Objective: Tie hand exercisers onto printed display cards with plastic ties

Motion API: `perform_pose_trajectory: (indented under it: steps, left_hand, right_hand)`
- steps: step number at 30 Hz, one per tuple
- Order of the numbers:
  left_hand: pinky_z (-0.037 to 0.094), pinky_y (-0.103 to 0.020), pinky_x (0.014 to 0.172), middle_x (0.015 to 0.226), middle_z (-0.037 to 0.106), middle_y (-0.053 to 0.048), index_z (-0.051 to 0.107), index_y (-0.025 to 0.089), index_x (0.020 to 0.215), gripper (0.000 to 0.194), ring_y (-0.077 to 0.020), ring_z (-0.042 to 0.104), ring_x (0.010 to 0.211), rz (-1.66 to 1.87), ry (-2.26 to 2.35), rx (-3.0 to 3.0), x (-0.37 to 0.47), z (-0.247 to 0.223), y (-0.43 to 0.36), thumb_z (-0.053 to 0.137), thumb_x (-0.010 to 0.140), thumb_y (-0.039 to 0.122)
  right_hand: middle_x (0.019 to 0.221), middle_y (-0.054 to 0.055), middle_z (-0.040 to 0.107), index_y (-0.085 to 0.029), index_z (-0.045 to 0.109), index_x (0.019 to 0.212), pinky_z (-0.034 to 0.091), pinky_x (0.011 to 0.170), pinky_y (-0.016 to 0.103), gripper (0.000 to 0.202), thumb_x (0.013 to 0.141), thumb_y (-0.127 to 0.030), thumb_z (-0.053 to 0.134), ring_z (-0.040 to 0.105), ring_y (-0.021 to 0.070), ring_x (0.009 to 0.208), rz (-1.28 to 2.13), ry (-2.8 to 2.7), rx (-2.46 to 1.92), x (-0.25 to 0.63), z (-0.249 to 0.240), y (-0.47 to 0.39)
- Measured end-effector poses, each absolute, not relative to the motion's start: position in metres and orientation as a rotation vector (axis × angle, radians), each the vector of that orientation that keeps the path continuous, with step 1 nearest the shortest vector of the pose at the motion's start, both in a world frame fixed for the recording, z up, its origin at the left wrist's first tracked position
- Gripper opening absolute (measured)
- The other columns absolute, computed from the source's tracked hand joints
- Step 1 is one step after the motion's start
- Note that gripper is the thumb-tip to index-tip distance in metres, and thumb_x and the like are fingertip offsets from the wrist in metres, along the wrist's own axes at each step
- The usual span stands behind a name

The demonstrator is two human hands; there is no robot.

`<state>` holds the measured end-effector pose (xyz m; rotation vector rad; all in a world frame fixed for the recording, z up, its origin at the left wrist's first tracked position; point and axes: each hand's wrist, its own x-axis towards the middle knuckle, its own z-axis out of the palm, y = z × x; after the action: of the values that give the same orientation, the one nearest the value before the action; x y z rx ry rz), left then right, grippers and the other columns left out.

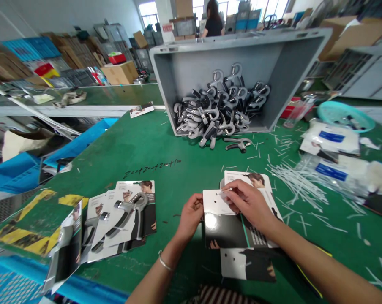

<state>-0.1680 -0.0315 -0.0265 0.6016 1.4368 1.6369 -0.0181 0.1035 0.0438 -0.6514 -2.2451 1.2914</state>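
Note:
A white and black printed card [222,230] with small punched holes is upright between my hands, over other cards on the green table. My left hand [191,213] has its fingers curled at the card's left edge, gripping it. My right hand [249,204] lies over the card's upper right, thumb and fingertips pinched near a hole; what they hold is too small to make out. Under and behind are more cards [248,264]. At the left, several cards [115,219] carry grey and black hand grips [138,215].
A grey crate [273,84] tipped toward me holds many hand grips, one lying before it [240,144]. White plastic ties [301,181] are strewn at the right, beside plastic bags [332,137] and a turquoise basin [345,114]. A blue basket [13,278] stands lower left. Behind is a person [213,21].

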Motion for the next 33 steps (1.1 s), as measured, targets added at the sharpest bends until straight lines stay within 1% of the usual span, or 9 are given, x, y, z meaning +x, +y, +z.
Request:
perform_pose_trajectory:
  steps: [2,4,8,11,16,23,28,30,33]
  left_hand:
    - [0.037,-0.02,0.058,0.068,0.056,0.003,0.065,0.019,0.087,0.012,-0.0096,0.045,0.055,1.55,1.518,0.715,-0.172,-0.024,-0.044,0.068,0.081,0.029]
    - [0.037,-0.022,0.059,0.073,0.056,0.001,0.068,0.019,0.085,0.013,-0.011,0.046,0.058,1.419,1.542,0.877,-0.175,-0.017,-0.058,0.062,0.086,0.03]
    - [0.044,-0.027,0.075,0.088,0.063,-0.006,0.072,0.02,0.092,0.016,-0.0185,0.057,0.08,1.267,1.52,1.102,-0.178,-0.007,-0.077,0.059,0.089,0.028]
    - [0.044,-0.03,0.084,0.09,0.064,-0.007,0.073,0.02,0.092,0.014,-0.0208,0.059,0.089,1.357,1.66,1.139,-0.175,-0.011,-0.073,0.06,0.089,0.024]
    - [0.044,-0.032,0.089,0.101,0.063,-0.007,0.074,0.02,0.087,0.015,-0.0215,0.058,0.099,1.63,1.791,1.121,-0.164,-0.023,-0.041,0.06,0.085,0.018]
    - [0.049,-0.031,0.085,0.102,0.072,-0.004,0.074,0.019,0.097,0.019,-0.0197,0.064,0.092,1.696,1.473,0.853,-0.151,-0.03,-0.024,0.066,0.08,0.023]
    - [0.048,-0.028,0.084,0.102,0.072,-0.004,0.072,0.017,0.093,0.018,-0.0194,0.065,0.094,1.739,1.432,0.73,-0.154,-0.028,-0.027,0.071,0.076,0.023]
    - [0.049,-0.027,0.081,0.099,0.073,-0.004,0.067,0.018,0.099,0.027,-0.0184,0.066,0.091,1.777,1.363,0.645,-0.155,-0.026,-0.026,0.075,0.073,0.021]
    - [0.049,-0.025,0.077,0.103,0.072,-0.005,0.06,0.019,0.109,0.044,-0.0169,0.066,0.087,1.786,1.214,0.576,-0.155,-0.021,-0.025,0.08,0.07,0.021]
  right_hand:
    - [0.087,0.003,0.064,-0.022,0.061,0.097,0.047,0.066,0.029,0.012,0.097,-0.031,0.053,0.062,0.0179,0.079,1.272,-2.256,-0.646,-0.018,0.043,0.105]
    - [0.09,0.003,0.063,-0.022,0.062,0.096,0.046,0.071,0.03,0.008,0.096,-0.026,0.055,0.061,0.0178,0.082,1.229,-2.296,-0.629,-0.02,0.044,0.107]
    - [0.09,0.002,0.062,-0.021,0.063,0.095,0.043,0.077,0.031,0.008,0.094,-0.02,0.055,0.058,0.0173,0.084,1.129,-2.373,-0.603,-0.024,0.046,0.107]
    - [0.091,0.003,0.062,-0.02,0.062,0.094,0.042,0.079,0.031,0.009,0.094,-0.019,0.053,0.058,0.018,0.086,1.057,-2.432,-0.616,-0.028,0.046,0.106]
    - [0.091,0.003,0.062,-0.021,0.061,0.093,0.042,0.076,0.03,0.009,0.093,-0.019,0.052,0.058,0.0181,0.083,0.923,-2.499,-0.676,-0.034,0.045,0.103]
    - [0.082,0.0,0.06,-0.022,0.059,0.094,0.039,0.065,0.028,0.009,0.092,-0.019,0.051,0.054,0.0159,0.07,0.872,-2.507,-0.715,-0.033,0.047,0.101]
    - [0.097,0.003,0.062,-0.021,0.063,0.098,0.042,0.082,0.03,0.022,0.094,-0.013,0.043,0.059,0.018,0.09,0.882,-2.576,-0.494,-0.028,0.048,0.101]
    - [0.1,0.004,0.061,-0.021,0.064,0.1,0.042,0.085,0.031,0.022,0.095,-0.015,0.044,0.058,0.0192,0.094,0.852,-2.638,-0.442,-0.026,0.05,0.1]
    - [0.102,0.004,0.061,-0.022,0.065,0.101,0.041,0.086,0.033,0.012,0.093,-0.022,0.055,0.057,0.0209,0.095,0.796,-2.69,-0.424,-0.024,0.051,0.098]
